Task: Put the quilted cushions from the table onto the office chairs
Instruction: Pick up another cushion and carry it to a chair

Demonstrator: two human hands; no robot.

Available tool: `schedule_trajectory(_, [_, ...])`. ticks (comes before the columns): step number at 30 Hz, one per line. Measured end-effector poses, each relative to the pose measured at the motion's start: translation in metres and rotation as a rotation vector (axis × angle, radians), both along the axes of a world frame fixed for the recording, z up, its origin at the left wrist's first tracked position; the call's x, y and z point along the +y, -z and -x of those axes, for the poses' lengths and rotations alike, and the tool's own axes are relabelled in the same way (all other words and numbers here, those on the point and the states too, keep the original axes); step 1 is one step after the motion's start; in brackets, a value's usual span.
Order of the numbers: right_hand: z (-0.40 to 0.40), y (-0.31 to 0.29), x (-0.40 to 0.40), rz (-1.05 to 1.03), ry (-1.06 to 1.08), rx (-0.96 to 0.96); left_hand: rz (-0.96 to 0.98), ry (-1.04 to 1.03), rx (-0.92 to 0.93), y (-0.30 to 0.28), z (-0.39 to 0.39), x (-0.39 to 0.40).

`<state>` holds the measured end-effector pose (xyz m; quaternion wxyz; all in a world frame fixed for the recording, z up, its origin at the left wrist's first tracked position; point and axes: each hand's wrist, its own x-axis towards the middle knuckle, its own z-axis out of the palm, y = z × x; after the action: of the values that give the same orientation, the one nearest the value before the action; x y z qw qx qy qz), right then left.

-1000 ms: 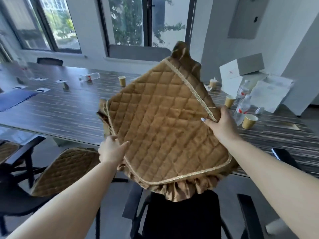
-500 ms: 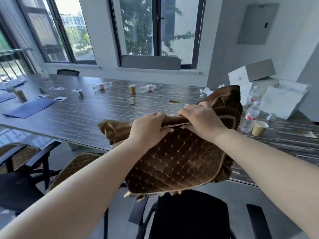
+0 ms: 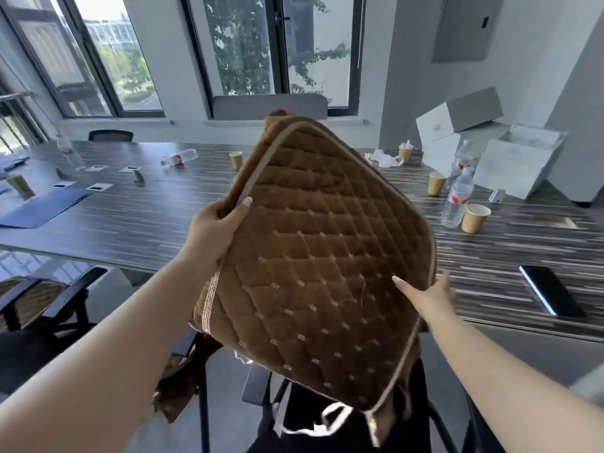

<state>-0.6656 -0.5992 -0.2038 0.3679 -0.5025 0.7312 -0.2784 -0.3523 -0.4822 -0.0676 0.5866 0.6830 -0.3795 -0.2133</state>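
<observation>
The long striped counter (image 3: pixel 163 220) runs across the room in front of you, under the windows. You hold the brown quilted cushion (image 3: pixel 323 256) up in the air, between you and the counter, tilted with one corner pointing up and its white ties hanging down at the bottom. It is above the black office chair (image 3: pixel 343 429) that stands just in front of you, and it does not touch the seat. Your left hand (image 3: pixel 212 230) grasps the left edge of the cushion, with the thumb on the quilted face and the other fingers behind. Your right hand (image 3: pixel 428 294) is at the lower right edge, the thumb straight on the face; the other fingers go behind the edge, so you cannot tell how firmly it grips. At the left, a second chair (image 3: pixel 36 299) carries a cushion already. On the counter at the right lie a dark phone (image 3: pixel 552 297), a water bottle (image 3: pixel 457 197) and a paper cup (image 3: pixel 475 217) just beside it.
</observation>
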Motion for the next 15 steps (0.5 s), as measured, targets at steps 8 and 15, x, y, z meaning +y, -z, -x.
schedule_trajectory(8, [0.02,0.016,0.004,-0.015,0.143,-0.258,-0.057,-0.094,0.269,0.048,-0.01,0.016])
schedule_trajectory(15, [0.053,0.038,0.036,-0.01,0.131,-0.168,-0.359,-0.149,0.224,0.139,0.004,0.046])
